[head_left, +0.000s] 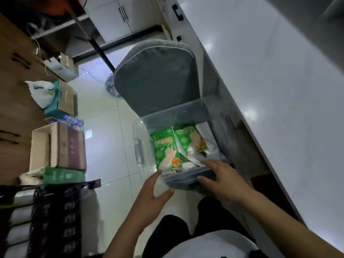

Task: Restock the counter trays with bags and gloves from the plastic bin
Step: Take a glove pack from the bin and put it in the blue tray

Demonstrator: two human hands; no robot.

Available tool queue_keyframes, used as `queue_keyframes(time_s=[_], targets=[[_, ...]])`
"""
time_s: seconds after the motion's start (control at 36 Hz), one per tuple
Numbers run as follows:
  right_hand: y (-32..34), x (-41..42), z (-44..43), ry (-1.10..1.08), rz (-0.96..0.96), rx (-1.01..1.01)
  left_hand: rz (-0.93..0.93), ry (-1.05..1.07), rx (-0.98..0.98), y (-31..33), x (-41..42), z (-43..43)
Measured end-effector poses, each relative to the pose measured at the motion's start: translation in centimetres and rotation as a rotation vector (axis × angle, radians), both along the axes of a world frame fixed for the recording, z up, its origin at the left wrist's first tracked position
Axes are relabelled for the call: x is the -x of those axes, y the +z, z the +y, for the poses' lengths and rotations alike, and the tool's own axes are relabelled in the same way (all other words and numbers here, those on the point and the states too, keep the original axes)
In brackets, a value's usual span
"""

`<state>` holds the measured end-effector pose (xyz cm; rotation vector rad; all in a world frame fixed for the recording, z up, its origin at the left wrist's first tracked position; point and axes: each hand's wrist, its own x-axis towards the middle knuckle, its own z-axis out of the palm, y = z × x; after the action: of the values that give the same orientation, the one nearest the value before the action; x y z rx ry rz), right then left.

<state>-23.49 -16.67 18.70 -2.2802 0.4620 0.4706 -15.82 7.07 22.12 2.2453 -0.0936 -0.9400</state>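
- Plastic bin (178,116), clear-walled, sits on a grey cushioned chair (156,79) pushed up against the white table (279,90), with both of a person's hands at its near rim.
- Left hand (150,194) has its fingers (156,176) spread loosely against the bin's near-left corner, thumb apart; it looks to be steadying rather than clamping.
- Right hand (221,180) lies over the near-right rim, fingers (207,162) extended and slightly parted, curling down over the edge; nothing is pinched between them.
- Two green glove packets (167,151) lie flat inside, just beyond the fingertips of both hands, with a clear bag (191,151) beside them.
- Risk, as judged from here: the bin overhangs the chair's front edge toward the person, so a pull on one corner alone could tip it off the cushion and spill the packets onto the tiled floor (104,146).
- Slick packet film may also slide from a light hold.
- Room is tight to the right of the fingers, where the table edge stands close; left of them the floor is open until stacked cardboard boxes (57,146) well apart.
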Motion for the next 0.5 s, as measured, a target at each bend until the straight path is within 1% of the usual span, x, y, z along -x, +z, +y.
queue_keyframes(time_s=[0.08,0.17,0.31,0.39,0.44,0.5], targets=[[-2.4,-2.1,-0.8,0.054,0.104,0.037,0.110,0.162,0.075,-1.6,-2.5,-2.5],[-5.3,-3.2,-0.9,0.071,0.208,0.071,0.196,0.231,0.098,-3.5,-4.1,-4.1],[-11.1,-3.2,-0.7,-0.007,0.318,0.162,0.341,0.244,0.043,-8.6,-7.2,-5.5],[-13.9,-2.1,-0.3,-0.073,0.412,0.152,0.439,0.315,0.017,-12.3,-9.8,-6.6],[-15.2,-1.2,0.2,-0.109,0.431,0.174,0.489,0.351,-0.019,-15.0,-11.6,-7.6],[-15.8,-0.6,1.0,-0.104,0.421,0.261,0.553,0.369,-0.052,-17.7,-13.2,-8.6]])
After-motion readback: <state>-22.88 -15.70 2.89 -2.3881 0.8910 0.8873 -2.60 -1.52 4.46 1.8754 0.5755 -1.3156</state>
